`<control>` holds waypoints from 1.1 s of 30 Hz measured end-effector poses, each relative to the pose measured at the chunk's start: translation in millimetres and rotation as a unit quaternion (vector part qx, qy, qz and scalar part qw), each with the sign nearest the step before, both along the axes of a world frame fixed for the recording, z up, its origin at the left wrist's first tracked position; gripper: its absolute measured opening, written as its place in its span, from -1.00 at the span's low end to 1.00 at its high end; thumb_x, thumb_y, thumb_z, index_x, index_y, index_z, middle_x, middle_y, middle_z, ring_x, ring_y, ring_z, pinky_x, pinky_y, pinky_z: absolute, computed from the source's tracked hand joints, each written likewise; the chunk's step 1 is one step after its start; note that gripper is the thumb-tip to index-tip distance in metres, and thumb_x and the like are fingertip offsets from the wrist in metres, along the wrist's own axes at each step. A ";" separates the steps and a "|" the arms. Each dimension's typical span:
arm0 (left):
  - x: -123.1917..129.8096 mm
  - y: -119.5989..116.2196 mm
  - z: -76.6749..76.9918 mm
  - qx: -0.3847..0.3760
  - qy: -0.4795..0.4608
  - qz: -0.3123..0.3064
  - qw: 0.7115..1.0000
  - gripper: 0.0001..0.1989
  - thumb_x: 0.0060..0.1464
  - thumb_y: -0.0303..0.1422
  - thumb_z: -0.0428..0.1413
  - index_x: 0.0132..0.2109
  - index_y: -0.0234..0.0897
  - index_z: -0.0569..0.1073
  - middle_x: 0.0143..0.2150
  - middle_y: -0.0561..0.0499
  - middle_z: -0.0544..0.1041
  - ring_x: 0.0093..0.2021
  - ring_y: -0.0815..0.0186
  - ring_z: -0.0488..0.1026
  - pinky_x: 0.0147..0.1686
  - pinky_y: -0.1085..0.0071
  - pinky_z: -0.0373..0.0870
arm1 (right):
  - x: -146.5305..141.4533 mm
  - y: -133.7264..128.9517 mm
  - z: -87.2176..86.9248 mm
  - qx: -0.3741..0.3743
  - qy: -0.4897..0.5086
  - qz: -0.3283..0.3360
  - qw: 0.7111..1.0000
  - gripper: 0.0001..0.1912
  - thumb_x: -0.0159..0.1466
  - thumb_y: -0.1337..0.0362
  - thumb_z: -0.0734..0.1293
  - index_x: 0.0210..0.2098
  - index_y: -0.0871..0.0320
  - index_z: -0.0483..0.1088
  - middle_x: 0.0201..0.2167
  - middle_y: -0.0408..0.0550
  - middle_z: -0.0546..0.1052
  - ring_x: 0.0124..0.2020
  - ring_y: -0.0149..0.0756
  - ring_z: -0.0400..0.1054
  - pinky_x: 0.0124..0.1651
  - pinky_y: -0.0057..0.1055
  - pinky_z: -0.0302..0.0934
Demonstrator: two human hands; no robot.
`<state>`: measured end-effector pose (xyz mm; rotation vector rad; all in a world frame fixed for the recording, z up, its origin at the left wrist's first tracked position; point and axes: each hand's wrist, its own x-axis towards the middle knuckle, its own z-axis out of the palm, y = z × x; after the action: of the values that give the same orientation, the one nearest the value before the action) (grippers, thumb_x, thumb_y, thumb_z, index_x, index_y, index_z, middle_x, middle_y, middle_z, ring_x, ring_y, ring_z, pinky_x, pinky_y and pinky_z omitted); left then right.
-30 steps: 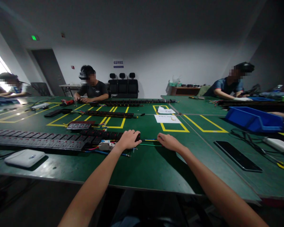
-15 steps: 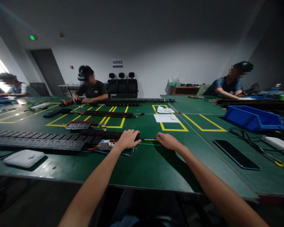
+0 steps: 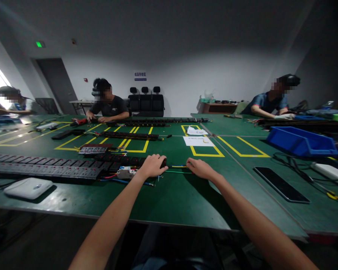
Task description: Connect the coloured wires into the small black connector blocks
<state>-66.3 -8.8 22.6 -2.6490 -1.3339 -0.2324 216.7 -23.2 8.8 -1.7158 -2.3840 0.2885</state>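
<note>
My left hand lies over the right end of a black socket strip, its fingers curled round it. Several thin wires, black, yellow and blue, run rightward from that end, with a green wire just below. My right hand pinches these wires at their right part; its fingertips partly hide them. Beside my left wrist sits a white circuit breaker, with red and blue wires near it. A longer row of grey-black socket strips stretches off to the left.
On the green table lie a white box at left and a phone at right. A blue bin, black cables and a white power strip are farther right. Paper sheets lie ahead. Co-workers sit across the table.
My hands have stayed almost still on the strip and wires. The co-worker's gloved hand at the far right has shifted left.
</note>
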 end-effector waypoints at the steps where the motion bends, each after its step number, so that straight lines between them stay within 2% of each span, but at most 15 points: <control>1: 0.1 -0.3 0.3 -0.001 0.000 0.000 1.000 -0.46 0.30 0.00 0.02 0.24 -0.23 0.37 0.04 -0.20 0.53 0.04 0.01 0.48 -0.02 0.17 0.37 | -0.1 -0.2 0.3 0.000 0.000 0.001 1.000 -0.73 0.49 0.20 0.12 -0.06 0.11 0.42 -0.29 -0.01 0.58 -0.29 -0.23 0.43 -0.31 -0.42 0.03; 33: 1.3 -2.2 2.9 0.000 0.006 0.007 1.000 -0.47 0.30 -0.01 0.03 0.25 -0.23 0.37 0.05 -0.20 0.53 0.04 0.01 0.47 -0.03 0.18 0.36 | 1.6 1.9 -2.8 -0.001 0.010 0.001 1.000 -0.73 0.48 0.20 0.12 -0.07 0.11 0.42 -0.31 -0.02 0.58 -0.33 -0.26 0.42 -0.32 -0.43 0.03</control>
<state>-65.0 -11.0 25.5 -2.6354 -1.3487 -0.2159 218.3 -21.4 6.0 -1.7036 -2.3736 0.3075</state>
